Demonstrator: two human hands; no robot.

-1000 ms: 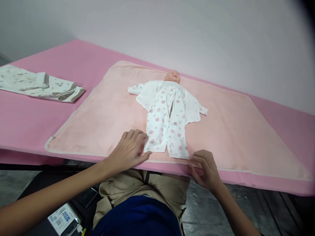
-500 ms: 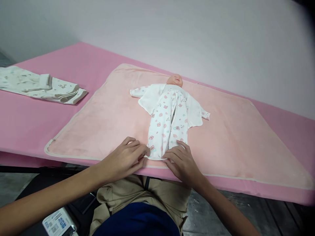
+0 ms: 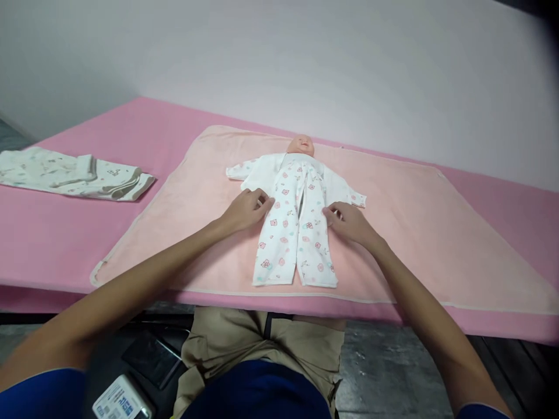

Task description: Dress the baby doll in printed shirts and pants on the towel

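At the far left, folded clothing [image 3: 70, 174], pale with small prints and brown-edged bands, lies on the pink table cover [image 3: 48, 233], just beside the peach blanket [image 3: 209, 250]. Below table level, a pale box [image 3: 120, 398] with printed lettering sits near a dark flat object [image 3: 155, 358]. The left hand [image 3: 245, 209] is over the blanket, its thumb and forefinger bent close together at the left edge of the patterned trousers [image 3: 282, 233]; whether they pinch the fabric, I cannot tell.

In the middle, the doll's head [image 3: 301, 144] shows at the far end, face up. Directly below it, the white top [image 3: 273, 166] spreads both sleeves outward (their ends carry small prints too), and the patterned trousers lie over its front. The waistband is nearest the head, and the two legs run side by side toward the person, hems short of the blanket's near edge. A narrow dark gap shows between the upper legs.

To the right, the right hand [image 3: 351, 224] curls with its thumb at the trousers' right edge; its grip cannot be told either. The hands are apart, the trousers between them.
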